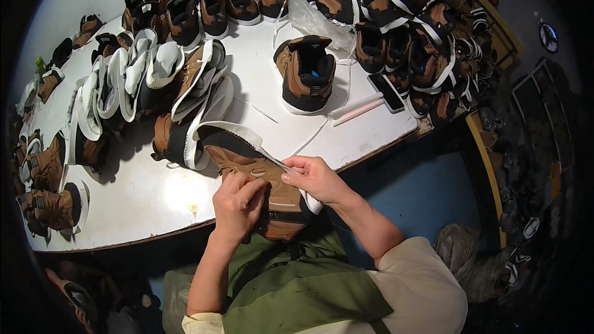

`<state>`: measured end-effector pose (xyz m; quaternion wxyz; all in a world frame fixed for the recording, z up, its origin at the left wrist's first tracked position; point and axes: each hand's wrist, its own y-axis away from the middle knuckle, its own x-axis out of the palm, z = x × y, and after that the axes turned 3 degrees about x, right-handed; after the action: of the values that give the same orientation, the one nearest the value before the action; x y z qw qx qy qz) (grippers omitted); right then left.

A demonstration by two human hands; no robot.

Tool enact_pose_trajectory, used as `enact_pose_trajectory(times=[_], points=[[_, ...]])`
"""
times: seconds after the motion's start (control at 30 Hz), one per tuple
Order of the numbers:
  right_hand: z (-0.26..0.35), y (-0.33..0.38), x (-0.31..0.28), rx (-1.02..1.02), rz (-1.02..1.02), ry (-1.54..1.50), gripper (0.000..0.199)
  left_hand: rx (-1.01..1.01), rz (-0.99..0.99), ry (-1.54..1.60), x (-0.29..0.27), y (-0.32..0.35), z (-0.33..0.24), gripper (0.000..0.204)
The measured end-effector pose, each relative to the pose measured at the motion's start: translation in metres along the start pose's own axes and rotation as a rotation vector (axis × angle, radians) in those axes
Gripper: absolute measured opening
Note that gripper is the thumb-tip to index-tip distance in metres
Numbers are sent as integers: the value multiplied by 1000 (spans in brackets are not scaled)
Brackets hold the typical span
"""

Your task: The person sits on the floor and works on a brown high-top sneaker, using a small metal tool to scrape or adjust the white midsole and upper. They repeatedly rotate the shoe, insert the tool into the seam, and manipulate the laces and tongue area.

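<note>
A brown and black shoe upper (232,151) with a white rim leans against the near edge of the table, its lower end over my lap. My right hand (314,179) is closed round the white rim on its right side, thumb on top. My left hand (238,203) is closed in a pinch against the brown face of the upper, by its openings. Whatever lies between those fingertips is too small to make out. A thin white cord (309,139) lies on the table just beyond my right hand.
Stacked shoe uppers with white rims (142,80) stand to the left on the white table (167,201). A finished-looking shoe (307,77) stands beyond my hands. Nearby lie a phone (388,93) and a clear tube-like packet (356,111). More shoes (427,55) pile up at the right.
</note>
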<state>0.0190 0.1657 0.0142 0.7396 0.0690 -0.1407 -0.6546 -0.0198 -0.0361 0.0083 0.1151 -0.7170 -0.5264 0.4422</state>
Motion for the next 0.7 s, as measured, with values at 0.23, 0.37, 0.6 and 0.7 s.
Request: enact_pose_trajectory(times=[0.23,0.37,0.6,0.7], points=[[-4,0,3,-33,-21,-15,33,66,90,-58,-5,6,-2,32],[-6,0,1,-34,-18,-5,33,84,148,-89,-10,10,-4,35],[0,4,6,-23,-11,-31,32,127,152,-122,-11,12,-7,37],[1,4,6,-30,-15,-16,31,150,161,-138,-12,11,-10,38]])
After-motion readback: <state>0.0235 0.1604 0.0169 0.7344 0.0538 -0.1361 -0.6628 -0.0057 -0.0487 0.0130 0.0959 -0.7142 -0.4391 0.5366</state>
